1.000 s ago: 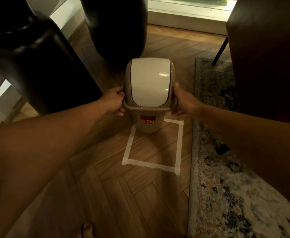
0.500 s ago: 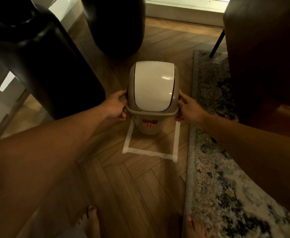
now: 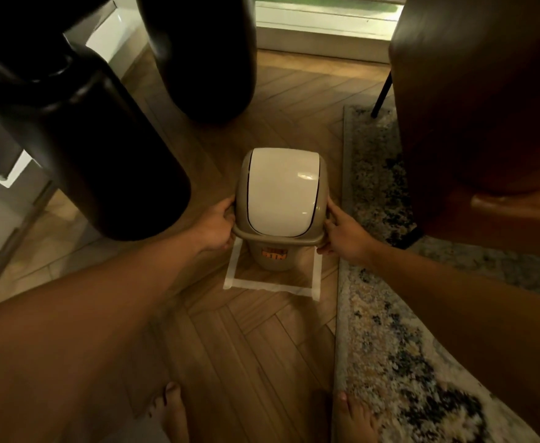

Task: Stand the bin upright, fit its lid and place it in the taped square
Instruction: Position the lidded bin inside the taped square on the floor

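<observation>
A small beige bin (image 3: 274, 259) with an orange label stands upright on the wooden floor. Its lid (image 3: 281, 193), beige with a white swing flap, sits on top. The bin's base is inside the white taped square (image 3: 271, 286); the square's far side is hidden behind the bin. My left hand (image 3: 216, 225) grips the lid's left rim. My right hand (image 3: 342, 233) grips the right rim. Whether the base touches the floor I cannot tell.
A patterned rug (image 3: 390, 330) borders the square on the right. A brown chair (image 3: 479, 116) with a thin black leg stands over the rug. Two large dark rounded objects (image 3: 96, 148) stand to the left and behind. My bare feet (image 3: 172, 414) are at the bottom.
Both hands have brought the bin toward me and down, from the square's far edge into the square. The camera has pulled back and my feet have come into view.
</observation>
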Demonstrator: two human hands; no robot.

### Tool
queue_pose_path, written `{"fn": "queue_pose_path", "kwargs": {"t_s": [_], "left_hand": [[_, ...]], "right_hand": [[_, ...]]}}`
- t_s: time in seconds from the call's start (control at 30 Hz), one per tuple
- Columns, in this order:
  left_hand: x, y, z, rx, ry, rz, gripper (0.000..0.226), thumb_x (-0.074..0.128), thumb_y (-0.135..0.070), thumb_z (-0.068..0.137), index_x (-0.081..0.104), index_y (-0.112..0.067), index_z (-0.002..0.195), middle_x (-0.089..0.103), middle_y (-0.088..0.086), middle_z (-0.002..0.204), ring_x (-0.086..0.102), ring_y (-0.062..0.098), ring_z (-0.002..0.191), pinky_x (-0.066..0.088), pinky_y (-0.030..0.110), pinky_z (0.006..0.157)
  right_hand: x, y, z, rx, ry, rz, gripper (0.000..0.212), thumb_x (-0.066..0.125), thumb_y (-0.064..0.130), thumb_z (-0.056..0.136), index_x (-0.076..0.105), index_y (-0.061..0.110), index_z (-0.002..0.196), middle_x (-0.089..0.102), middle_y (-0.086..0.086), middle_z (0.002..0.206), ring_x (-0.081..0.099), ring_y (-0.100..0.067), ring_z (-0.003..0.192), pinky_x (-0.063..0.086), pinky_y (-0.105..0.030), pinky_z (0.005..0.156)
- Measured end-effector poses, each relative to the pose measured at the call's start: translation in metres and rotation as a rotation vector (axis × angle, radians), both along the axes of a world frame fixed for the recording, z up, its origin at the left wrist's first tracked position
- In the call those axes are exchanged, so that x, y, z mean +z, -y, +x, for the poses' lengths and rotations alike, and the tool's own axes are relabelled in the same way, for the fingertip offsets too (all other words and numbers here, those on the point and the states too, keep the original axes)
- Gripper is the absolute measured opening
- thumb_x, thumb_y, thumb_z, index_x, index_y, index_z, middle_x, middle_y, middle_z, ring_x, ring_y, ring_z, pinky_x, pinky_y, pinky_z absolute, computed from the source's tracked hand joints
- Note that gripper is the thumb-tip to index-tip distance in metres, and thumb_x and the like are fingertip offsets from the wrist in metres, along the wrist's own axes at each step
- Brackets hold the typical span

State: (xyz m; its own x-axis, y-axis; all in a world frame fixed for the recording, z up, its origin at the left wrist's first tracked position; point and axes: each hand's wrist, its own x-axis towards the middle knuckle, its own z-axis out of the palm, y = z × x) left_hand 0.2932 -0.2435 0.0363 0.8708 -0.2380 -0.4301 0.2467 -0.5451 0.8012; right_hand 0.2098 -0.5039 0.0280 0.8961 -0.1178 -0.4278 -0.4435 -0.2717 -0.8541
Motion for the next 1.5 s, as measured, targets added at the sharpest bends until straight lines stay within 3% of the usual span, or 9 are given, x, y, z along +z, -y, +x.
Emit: {"fn": "queue_pose_path", "kwargs": {"t_s": [0.1, 0.27, 0.37, 0.7, 0.8, 0.9, 1.03, 1.37, 1.5], "left_hand": [[-0.005, 0.001, -0.006, 0.002, 0.192, 0.081, 0.059, 0.041, -0.007, 0.105, 0.026, -0.028, 0.159, 0.05, 0.007, 0.15, 0.049, 0.026, 0.136, 0.04, 0.028, 0.106], [-0.023, -0.006, -0.021, 0.103, 0.216, 0.006, 0.079, 0.061, -0.041, 0.095, 0.012, -0.04, 0.157, 0.038, 0.0, 0.159, 0.04, 0.022, 0.143, 0.036, 0.041, 0.112], [-0.027, -0.01, -0.029, 0.013, 0.215, -0.043, 0.102, 0.073, -0.056, 0.078, 0.01, -0.042, 0.156, 0.032, -0.008, 0.161, 0.037, 0.013, 0.142, 0.037, 0.04, 0.114], [-0.047, 0.007, -0.038, -0.001, 0.244, -0.146, 0.084, 0.077, -0.026, 0.087, 0.031, -0.024, 0.157, 0.051, -0.018, 0.137, 0.055, -0.025, 0.101, 0.043, -0.005, 0.079], [-0.045, 0.01, -0.029, -0.001, 0.224, -0.106, 0.085, 0.076, -0.031, 0.087, 0.027, -0.028, 0.158, 0.047, -0.011, 0.149, 0.052, -0.003, 0.119, 0.045, 0.003, 0.087], [-0.04, 0.011, -0.015, -0.047, 0.222, -0.068, 0.079, 0.068, -0.027, 0.092, 0.024, -0.034, 0.158, 0.042, -0.007, 0.156, 0.047, 0.013, 0.137, 0.045, 0.037, 0.11], [-0.036, 0.003, -0.007, -0.055, 0.226, 0.013, 0.071, 0.058, -0.026, 0.097, 0.019, -0.043, 0.155, 0.044, -0.006, 0.155, 0.049, 0.02, 0.136, 0.047, 0.049, 0.108], [-0.025, -0.001, 0.003, -0.08, 0.229, 0.019, 0.079, 0.068, -0.018, 0.093, 0.025, -0.024, 0.158, 0.042, 0.001, 0.157, 0.042, 0.022, 0.142, 0.041, 0.047, 0.113], [-0.025, -0.007, 0.004, -0.122, 0.26, 0.07, 0.082, 0.072, -0.017, 0.091, 0.027, -0.019, 0.159, 0.045, 0.003, 0.155, 0.046, 0.019, 0.138, 0.042, 0.026, 0.104]], "right_hand": [[0.007, 0.003, -0.005, 0.046, 0.009, -0.104, 0.071, 0.046, 0.023, 0.109, 0.006, 0.044, 0.164, 0.061, -0.007, 0.14, 0.07, -0.025, 0.102, 0.062, -0.044, 0.085], [0.007, 0.008, -0.022, 0.062, 0.062, -0.203, 0.107, 0.07, 0.042, 0.095, -0.013, 0.035, 0.163, 0.034, 0.003, 0.165, 0.042, -0.016, 0.143, 0.035, -0.027, 0.11], [0.005, 0.007, -0.026, 0.09, 0.086, -0.159, 0.118, 0.076, 0.045, 0.09, -0.017, 0.035, 0.162, 0.027, 0.002, 0.17, 0.04, -0.02, 0.148, 0.034, -0.04, 0.121], [0.008, 0.024, -0.003, 0.197, 0.141, -0.171, 0.077, 0.058, 0.011, 0.105, 0.015, 0.027, 0.167, 0.039, 0.0, 0.165, 0.035, -0.015, 0.15, 0.032, -0.033, 0.122], [0.012, 0.024, 0.002, 0.177, 0.133, -0.192, 0.073, 0.059, 0.01, 0.104, 0.021, 0.023, 0.166, 0.043, -0.003, 0.163, 0.04, -0.018, 0.149, 0.035, -0.035, 0.121], [0.01, 0.022, 0.002, 0.058, 0.11, -0.271, 0.074, 0.069, 0.022, 0.099, 0.029, 0.017, 0.162, 0.054, -0.006, 0.153, 0.053, -0.023, 0.139, 0.044, -0.043, 0.116], [0.007, 0.021, -0.007, 0.034, 0.071, -0.323, 0.085, 0.074, 0.033, 0.095, 0.024, 0.018, 0.162, 0.063, -0.007, 0.136, 0.064, -0.023, 0.12, 0.053, -0.037, 0.1], [0.012, 0.017, -0.003, 0.099, 0.103, -0.276, 0.085, 0.072, 0.021, 0.097, 0.021, 0.024, 0.165, 0.071, -0.007, 0.121, 0.07, -0.015, 0.1, 0.057, -0.03, 0.092], [0.007, 0.018, -0.006, 0.145, 0.108, -0.319, 0.08, 0.072, 0.02, 0.097, 0.027, 0.029, 0.163, 0.075, -0.013, 0.114, 0.074, -0.017, 0.095, 0.06, -0.042, 0.093]]}}
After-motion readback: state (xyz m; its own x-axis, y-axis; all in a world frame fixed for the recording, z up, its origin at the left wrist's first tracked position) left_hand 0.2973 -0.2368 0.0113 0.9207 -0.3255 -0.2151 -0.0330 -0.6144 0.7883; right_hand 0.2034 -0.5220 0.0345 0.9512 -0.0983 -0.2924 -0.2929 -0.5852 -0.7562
